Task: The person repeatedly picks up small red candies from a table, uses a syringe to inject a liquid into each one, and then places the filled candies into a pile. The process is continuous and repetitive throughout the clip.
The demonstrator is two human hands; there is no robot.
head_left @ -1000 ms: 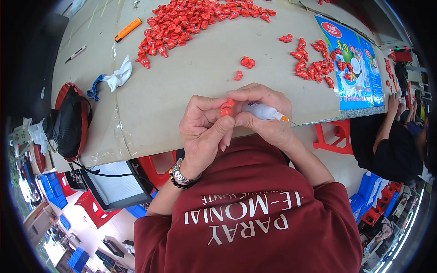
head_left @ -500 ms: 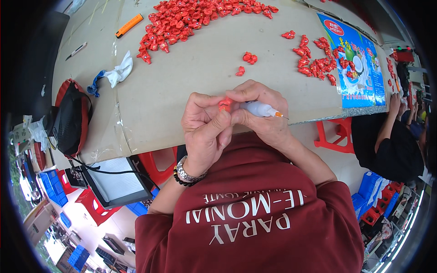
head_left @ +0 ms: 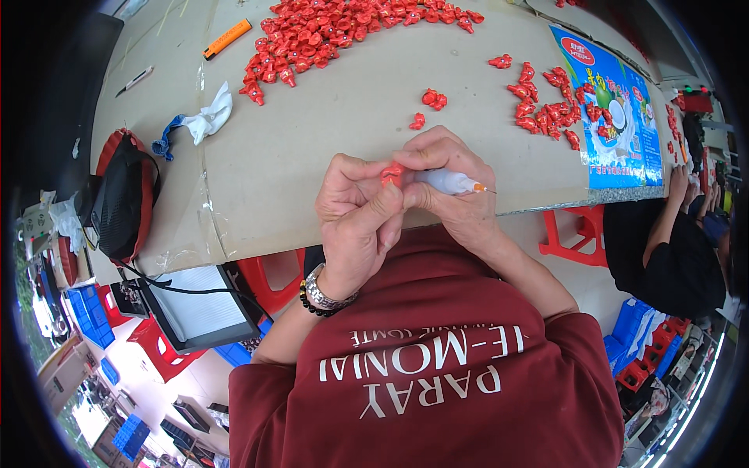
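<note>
Pinched between the thumb and fingers of my left hand is a small glossy red figurine with dark marks on it. The fingertips of my right hand touch it from the other side. A whitish squeeze bottle with an orange needle tip lies tucked in that same right hand, its needle pointing right, away from the figurine. Both hands are over the near edge of the table. Just beyond them lie a few loose red figurines. My fingers cover part of the piece.
A large heap of red figurines spreads across the far table. More lie at right, some on a blue printed sheet. At left are an orange-handled tool, a pen-like knife, a crumpled cloth and a black-red bag.
The figurine appears turned slightly between my fingers, and its gold patch shows less. Both hands keep their grip. The whole view has shifted a little.
</note>
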